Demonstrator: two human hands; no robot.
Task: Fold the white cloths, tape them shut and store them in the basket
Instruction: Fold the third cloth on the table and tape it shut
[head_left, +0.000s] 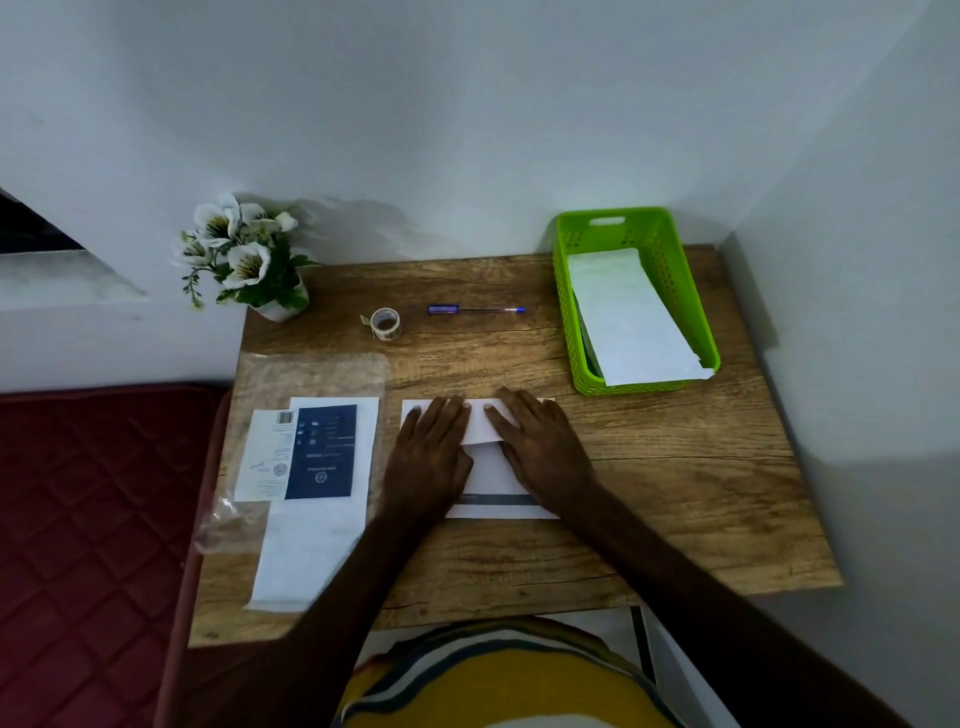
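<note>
A white cloth (485, 467) lies folded in the middle of the wooden table (675, 493), with a grey stripe along its near edge. My left hand (431, 457) and my right hand (540, 447) both press flat on it, fingers spread, side by side over the folded flap. A roll of tape (385, 323) stands behind the cloth, to the left. The green basket (563, 312) sits at the back right and holds a folded white cloth (631, 322) that sticks out over its near rim.
A stack of white cloths (306, 551) with a blue card (323, 452) on top lies on a clear plastic bag (317, 374) at the left. A blue pen (475, 309) lies behind. A potted white flower (244, 260) stands at the back left corner. A red mattress (88, 519) borders the table's left.
</note>
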